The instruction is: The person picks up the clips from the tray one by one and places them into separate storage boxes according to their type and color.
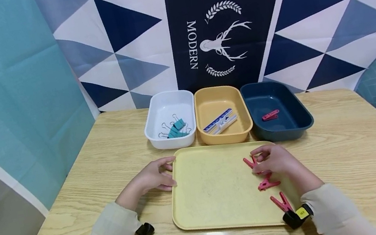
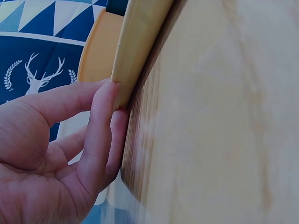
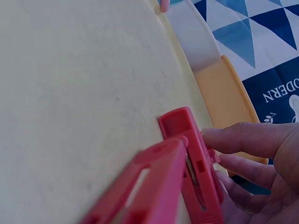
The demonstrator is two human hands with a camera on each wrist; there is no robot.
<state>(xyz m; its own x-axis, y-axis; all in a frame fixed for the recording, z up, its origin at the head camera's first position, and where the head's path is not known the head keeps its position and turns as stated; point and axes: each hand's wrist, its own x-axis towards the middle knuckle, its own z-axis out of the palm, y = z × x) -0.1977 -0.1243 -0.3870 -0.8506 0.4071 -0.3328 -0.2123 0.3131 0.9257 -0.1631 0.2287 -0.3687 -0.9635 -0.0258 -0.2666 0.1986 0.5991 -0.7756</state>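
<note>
Three red clothespins lie toward the right side of a yellow tray (image 1: 219, 187). My right hand (image 1: 272, 159) pinches the farthest clothespin (image 3: 198, 168), with the thumb at its near side and other fingers behind it. The middle clothespin (image 1: 268, 183) lies just below that hand, and the nearest clothespin (image 1: 282, 203) sits by the wrist strap. Over at the tray's left edge, my left hand (image 1: 155, 176) rests loosely bent fingers against the rim near the far corner. The left wrist view shows fingertips (image 2: 110, 86) touching that rim.
Behind the tray stand three bins side by side: a white bin (image 1: 155, 138) with teal binder clips (image 1: 177, 130), an orange bin (image 1: 227, 138) with blue and white clips (image 1: 220, 122), and a dark blue bin (image 1: 285, 134) holding red clothespins (image 1: 270, 115). A patterned cloth (image 1: 136, 38) hangs behind.
</note>
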